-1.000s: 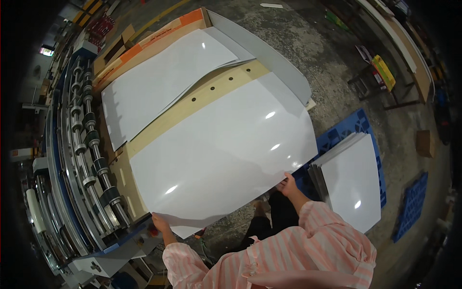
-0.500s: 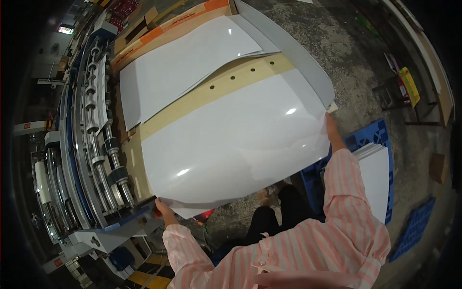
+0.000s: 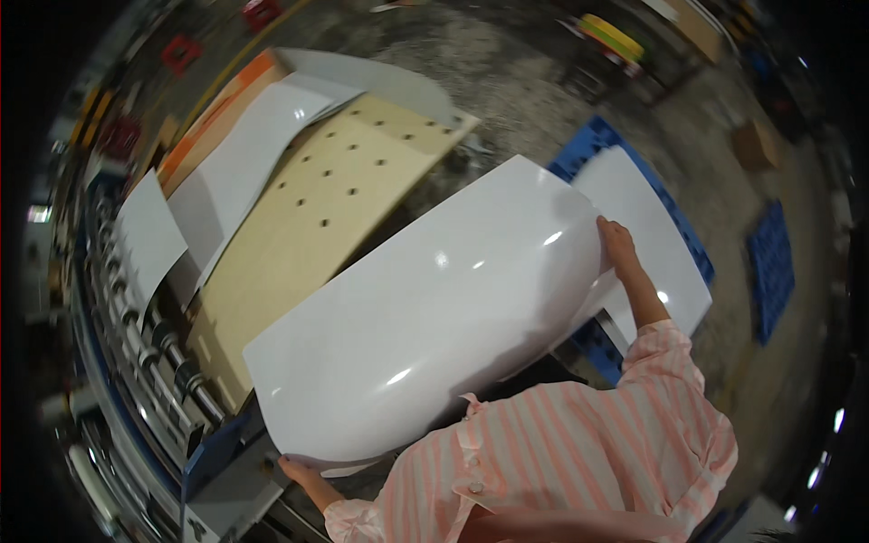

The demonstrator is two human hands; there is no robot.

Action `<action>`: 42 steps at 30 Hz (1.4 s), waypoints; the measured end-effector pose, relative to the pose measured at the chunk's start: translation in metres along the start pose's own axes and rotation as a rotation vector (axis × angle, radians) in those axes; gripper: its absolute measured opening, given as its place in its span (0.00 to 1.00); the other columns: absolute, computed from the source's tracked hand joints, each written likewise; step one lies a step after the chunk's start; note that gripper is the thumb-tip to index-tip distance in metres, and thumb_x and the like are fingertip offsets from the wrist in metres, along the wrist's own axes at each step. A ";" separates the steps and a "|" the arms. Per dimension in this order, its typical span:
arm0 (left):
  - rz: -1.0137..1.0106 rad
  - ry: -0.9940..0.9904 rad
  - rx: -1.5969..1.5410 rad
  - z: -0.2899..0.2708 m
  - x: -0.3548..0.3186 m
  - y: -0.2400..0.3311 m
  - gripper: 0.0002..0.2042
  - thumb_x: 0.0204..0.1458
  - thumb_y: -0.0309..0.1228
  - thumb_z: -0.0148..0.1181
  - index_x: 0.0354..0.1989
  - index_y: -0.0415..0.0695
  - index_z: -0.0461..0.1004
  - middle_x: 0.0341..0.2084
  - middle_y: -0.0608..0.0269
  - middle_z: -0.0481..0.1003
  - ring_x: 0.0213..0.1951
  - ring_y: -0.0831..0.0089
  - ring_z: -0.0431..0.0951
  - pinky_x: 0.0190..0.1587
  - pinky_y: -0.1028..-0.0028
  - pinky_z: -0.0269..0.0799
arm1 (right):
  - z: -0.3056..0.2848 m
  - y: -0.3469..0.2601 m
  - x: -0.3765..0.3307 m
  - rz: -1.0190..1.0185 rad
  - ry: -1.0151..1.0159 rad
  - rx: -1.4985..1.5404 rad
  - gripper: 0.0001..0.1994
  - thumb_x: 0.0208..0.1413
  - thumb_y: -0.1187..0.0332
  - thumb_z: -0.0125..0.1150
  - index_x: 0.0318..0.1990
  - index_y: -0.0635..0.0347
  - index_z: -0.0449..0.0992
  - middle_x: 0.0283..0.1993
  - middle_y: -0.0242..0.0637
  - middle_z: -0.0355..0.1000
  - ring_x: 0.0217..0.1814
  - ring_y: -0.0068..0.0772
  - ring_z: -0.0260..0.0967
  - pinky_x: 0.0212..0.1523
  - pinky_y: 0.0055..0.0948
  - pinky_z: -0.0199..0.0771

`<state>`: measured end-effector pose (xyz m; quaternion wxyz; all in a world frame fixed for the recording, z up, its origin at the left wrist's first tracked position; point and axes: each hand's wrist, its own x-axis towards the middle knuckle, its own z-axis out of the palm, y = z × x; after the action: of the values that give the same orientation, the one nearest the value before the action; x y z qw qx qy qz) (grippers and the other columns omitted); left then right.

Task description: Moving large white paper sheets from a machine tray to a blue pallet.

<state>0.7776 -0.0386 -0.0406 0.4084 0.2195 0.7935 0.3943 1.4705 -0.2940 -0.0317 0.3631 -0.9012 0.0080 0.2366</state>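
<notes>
A large glossy white sheet (image 3: 425,299), bowed along its near side, hangs between my two hands in front of my body. My left hand (image 3: 308,480) grips its near left corner, the fingers partly hidden by the sheet. At the right edge, my right hand (image 3: 617,244) is closed on the sheet with the thumb side showing. Beyond it lies a cream board (image 3: 299,244) dotted with dark round holes. Under and beside the right end, a stack of white sheets (image 3: 634,217) rests on a blue plastic pallet (image 3: 593,145).
To the left runs a roller machine (image 3: 136,335) with a white sheet (image 3: 149,240) coming off its rollers. More white sheets (image 3: 244,154) lie against an orange-edged cardboard strip (image 3: 217,113). Another blue pallet (image 3: 771,271) and a brown box (image 3: 754,147) are at the right.
The white sheet has come off the holed board toward me and to the right, carried by both hands. My view has turned right. A sheet now sticks out from the rollers.
</notes>
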 end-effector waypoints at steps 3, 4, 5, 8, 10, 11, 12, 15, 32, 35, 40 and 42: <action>0.158 -0.006 0.109 0.006 -0.026 0.023 0.21 0.48 0.40 0.35 0.42 0.34 0.61 0.43 0.56 0.62 0.43 0.64 0.61 0.46 0.69 0.55 | -0.047 0.055 -0.044 0.045 0.113 0.093 0.21 0.45 0.51 0.47 0.27 0.66 0.70 0.26 0.39 0.67 0.30 0.31 0.63 0.35 0.27 0.61; 0.177 -0.031 0.117 0.011 -0.025 0.024 0.21 0.48 0.40 0.35 0.42 0.34 0.61 0.43 0.56 0.62 0.43 0.64 0.61 0.46 0.69 0.55 | -0.061 0.073 -0.055 0.055 0.131 0.114 0.21 0.46 0.52 0.47 0.25 0.65 0.70 0.24 0.37 0.66 0.28 0.29 0.62 0.33 0.27 0.60; 0.190 -0.097 0.104 0.019 -0.019 0.025 0.21 0.48 0.40 0.35 0.41 0.34 0.62 0.42 0.56 0.63 0.42 0.65 0.62 0.46 0.68 0.56 | -0.076 0.092 -0.064 0.071 0.152 0.136 0.21 0.46 0.52 0.47 0.25 0.65 0.70 0.24 0.37 0.66 0.28 0.29 0.62 0.33 0.27 0.60; 0.246 -0.283 0.121 0.058 -0.020 0.026 0.20 0.48 0.39 0.35 0.38 0.34 0.64 0.40 0.56 0.65 0.41 0.64 0.63 0.45 0.69 0.57 | -0.124 0.157 -0.090 0.164 0.244 0.206 0.21 0.47 0.52 0.47 0.23 0.66 0.69 0.21 0.36 0.65 0.26 0.26 0.60 0.31 0.25 0.59; 0.303 -0.435 0.208 0.101 -0.047 0.024 0.19 0.47 0.39 0.35 0.37 0.35 0.64 0.38 0.55 0.65 0.40 0.64 0.63 0.44 0.69 0.57 | -0.154 0.210 -0.106 0.223 0.288 0.330 0.20 0.47 0.53 0.48 0.23 0.66 0.69 0.22 0.36 0.65 0.27 0.26 0.60 0.31 0.25 0.59; 0.303 -0.420 0.221 0.127 -0.070 0.025 0.19 0.47 0.38 0.35 0.37 0.34 0.64 0.38 0.55 0.65 0.39 0.63 0.64 0.43 0.68 0.59 | -0.170 0.238 -0.117 0.252 0.326 0.342 0.20 0.47 0.53 0.48 0.23 0.66 0.69 0.22 0.36 0.65 0.27 0.26 0.60 0.31 0.25 0.59; 0.321 -0.448 0.233 0.146 -0.077 0.027 0.19 0.47 0.38 0.35 0.37 0.34 0.64 0.38 0.55 0.65 0.39 0.63 0.64 0.43 0.68 0.59 | -0.182 0.257 -0.126 0.268 0.357 0.400 0.19 0.47 0.54 0.49 0.25 0.66 0.70 0.25 0.37 0.66 0.29 0.26 0.60 0.31 0.26 0.60; 0.365 -0.661 0.283 0.226 -0.136 0.015 0.18 0.47 0.38 0.35 0.33 0.34 0.63 0.33 0.55 0.66 0.34 0.63 0.65 0.39 0.67 0.61 | -0.220 0.321 -0.160 0.403 0.485 0.586 0.19 0.46 0.56 0.51 0.31 0.68 0.70 0.30 0.38 0.67 0.33 0.28 0.62 0.34 0.27 0.61; 0.524 -1.123 0.355 0.597 -0.527 -0.141 0.16 0.42 0.38 0.42 0.24 0.33 0.67 0.24 0.62 0.66 0.27 0.71 0.64 0.29 0.70 0.59 | -0.416 0.525 -0.098 0.528 0.964 0.949 0.19 0.42 0.63 0.52 0.39 0.72 0.68 0.38 0.42 0.66 0.39 0.33 0.62 0.42 0.27 0.61; 0.636 -1.072 0.644 0.662 -0.517 -0.197 0.18 0.43 0.38 0.40 0.29 0.31 0.67 0.27 0.58 0.67 0.29 0.70 0.64 0.29 0.69 0.59 | -0.400 0.573 -0.051 0.517 0.921 0.892 0.20 0.43 0.62 0.51 0.38 0.71 0.68 0.37 0.41 0.67 0.37 0.32 0.63 0.41 0.27 0.61; 0.857 -1.337 0.714 0.776 -0.455 -0.321 0.26 0.46 0.46 0.39 0.44 0.35 0.63 0.40 0.49 0.66 0.41 0.61 0.66 0.43 0.69 0.59 | -0.299 0.722 0.088 0.671 0.714 0.672 0.34 0.44 0.50 0.48 0.51 0.70 0.53 0.51 0.48 0.54 0.52 0.40 0.52 0.50 0.34 0.53; 1.088 -1.125 1.273 0.781 -0.445 -0.403 0.30 0.47 0.52 0.35 0.50 0.37 0.57 0.45 0.46 0.63 0.47 0.53 0.62 0.49 0.66 0.55 | -0.255 0.782 0.070 0.843 0.698 0.451 0.42 0.42 0.43 0.47 0.56 0.70 0.44 0.58 0.52 0.45 0.59 0.45 0.44 0.55 0.39 0.48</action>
<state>1.6620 -0.2274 -0.4311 0.2950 0.8830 0.3408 -0.1307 1.4940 -1.0267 -0.4120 0.3964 -0.7452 0.5346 0.0422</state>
